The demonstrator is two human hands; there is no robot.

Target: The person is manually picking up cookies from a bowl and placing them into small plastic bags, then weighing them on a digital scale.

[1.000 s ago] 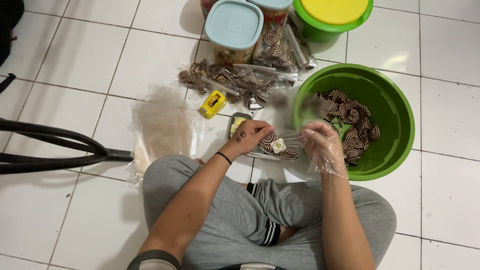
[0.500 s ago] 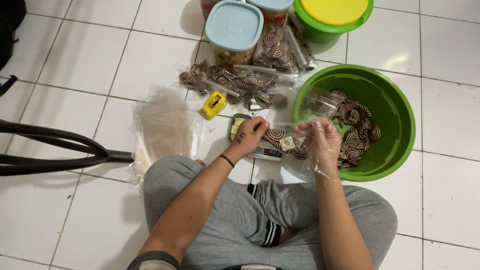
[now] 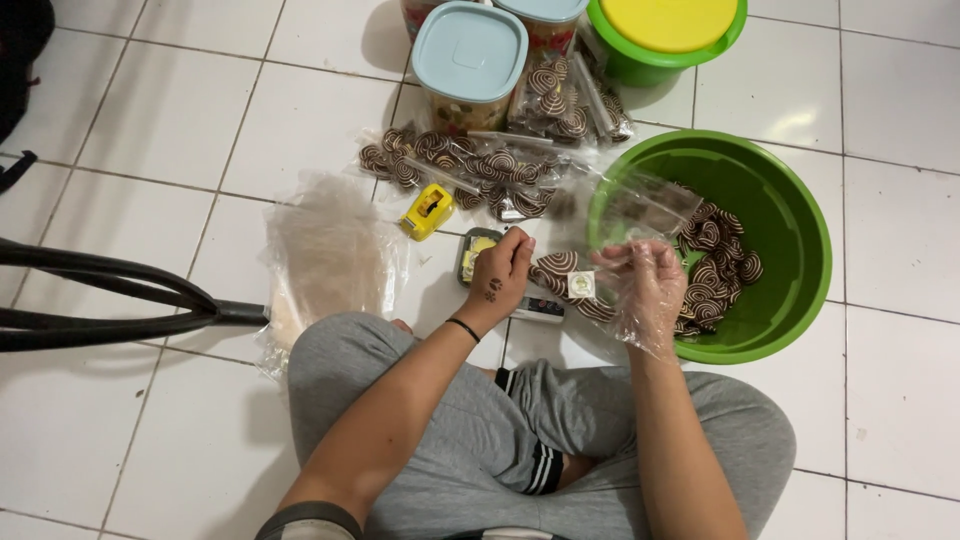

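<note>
Bare white tile floor (image 3: 150,130) lies open left of the pile of plastic bags (image 3: 330,250). Left hand (image 3: 503,275) and gloved right hand (image 3: 645,285) together pinch a clear packet of brown-and-cream swirl cookies (image 3: 565,275), just beside the green basin (image 3: 800,230) rim, above the lap.

Brown-and-cream spiral cookies (image 3: 715,268) are seen in a bright green basin (image 3: 800,215). A pale blue lid (image 3: 470,50), a yellow lid (image 3: 668,22), a yellow tape dispenser (image 3: 427,211) and white floor tiles (image 3: 160,110) are shown.
</note>
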